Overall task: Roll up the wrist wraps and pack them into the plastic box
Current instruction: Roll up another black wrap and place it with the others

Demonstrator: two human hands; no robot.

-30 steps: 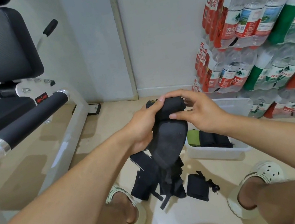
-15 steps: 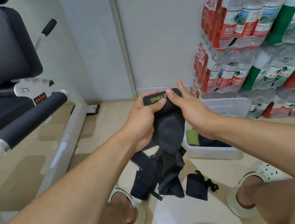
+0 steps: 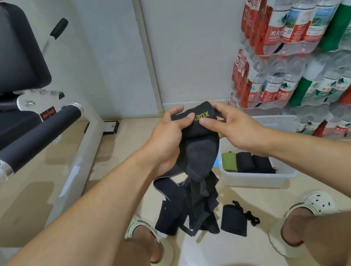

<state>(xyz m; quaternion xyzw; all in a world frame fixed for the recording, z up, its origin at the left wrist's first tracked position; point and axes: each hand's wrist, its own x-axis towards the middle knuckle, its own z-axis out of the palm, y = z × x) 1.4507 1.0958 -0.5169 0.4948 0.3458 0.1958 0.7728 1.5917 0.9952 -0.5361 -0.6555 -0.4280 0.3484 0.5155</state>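
Now rolling begins: both hands' fingers (image 3: 187, 118) pinch the wrist wrap (image 3: 198, 147); next, wind it tightly toward the plastic box (image 3: 259, 180).

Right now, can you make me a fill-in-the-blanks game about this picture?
1. Both hands hold a black ____ with yellow letters.
2. In the plastic box, beside the black rolls, one roll is ____.
3. A rolled wrap lies on the ____ between the feet.

Missing words: wrist wrap; green; floor
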